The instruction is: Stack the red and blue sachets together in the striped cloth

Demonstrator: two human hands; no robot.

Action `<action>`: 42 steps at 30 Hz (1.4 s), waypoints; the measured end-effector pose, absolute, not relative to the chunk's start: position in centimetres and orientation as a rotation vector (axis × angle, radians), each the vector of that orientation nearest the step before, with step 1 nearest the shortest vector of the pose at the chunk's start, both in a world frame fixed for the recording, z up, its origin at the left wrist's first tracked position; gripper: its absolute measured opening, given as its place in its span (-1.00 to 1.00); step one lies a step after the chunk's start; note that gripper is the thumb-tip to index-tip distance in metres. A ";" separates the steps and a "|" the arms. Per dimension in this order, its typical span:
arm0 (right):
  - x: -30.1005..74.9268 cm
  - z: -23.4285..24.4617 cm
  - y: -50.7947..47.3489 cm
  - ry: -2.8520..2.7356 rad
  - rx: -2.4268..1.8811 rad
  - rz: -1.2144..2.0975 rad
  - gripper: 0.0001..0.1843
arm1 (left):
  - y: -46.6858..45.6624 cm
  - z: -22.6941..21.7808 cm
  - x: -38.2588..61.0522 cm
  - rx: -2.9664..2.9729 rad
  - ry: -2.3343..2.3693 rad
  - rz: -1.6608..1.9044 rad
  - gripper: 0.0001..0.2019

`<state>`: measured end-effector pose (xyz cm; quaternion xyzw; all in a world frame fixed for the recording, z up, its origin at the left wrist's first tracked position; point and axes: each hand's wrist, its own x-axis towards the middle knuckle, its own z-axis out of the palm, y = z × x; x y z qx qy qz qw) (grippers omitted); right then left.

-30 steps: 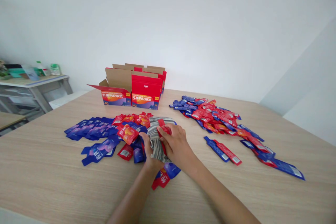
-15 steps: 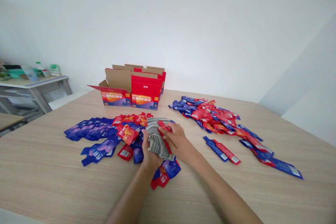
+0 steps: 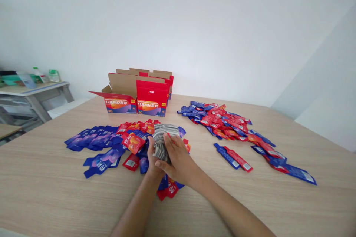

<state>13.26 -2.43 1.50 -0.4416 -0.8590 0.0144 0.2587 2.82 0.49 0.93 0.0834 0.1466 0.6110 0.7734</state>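
Note:
A thick stack of sachets (image 3: 163, 139) is held over the near pile, its grey and white edges showing as stripes. My left hand (image 3: 153, 161) is wrapped around the stack from the left and below, with the thumb up along its side. From the right, my right hand (image 3: 179, 159) presses over the same stack, fingers across its face and thumb near the left hand. A bit of red shows by the right fingers. Beneath and around both hands lie loose sachets, among them a red one (image 3: 133, 143) and a blue one (image 3: 104, 161).
Open red and blue cartons (image 3: 121, 104) stand at the back left, several together. A heap of red and blue sachets (image 3: 222, 120) lies to the right. Nearer are a separate pair (image 3: 233, 157) and a trailing row (image 3: 283, 163). A side table (image 3: 36, 88) holds bottles.
The right hand has gone from pinching a red sachet at the stack to lying over the stack. The stack has turned and sits more closely between both palms. The view has shifted slightly.

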 end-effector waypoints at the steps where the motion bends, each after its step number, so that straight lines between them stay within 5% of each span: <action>1: 13.3 1.5 -2.3 -2.323 -1.207 0.046 -0.04 | 0.5 1.0 2.9 0.194 0.304 1.303 -0.42; 13: 13.0 1.9 -2.6 -2.240 -1.254 -0.008 -0.18 | 1.0 0.4 2.2 0.160 0.311 1.362 -0.43; 23: 15.6 4.3 -2.6 -2.550 -1.345 0.344 0.31 | 0.5 1.4 2.5 0.163 0.258 1.252 -0.39; 32: 15.2 2.2 -1.6 -2.539 -1.231 0.070 0.24 | 0.8 1.0 2.2 0.153 0.238 1.303 -0.36; 42: 16.8 4.1 -1.7 -2.564 -1.120 0.522 0.15 | 1.2 1.1 1.5 0.134 0.294 1.336 -0.42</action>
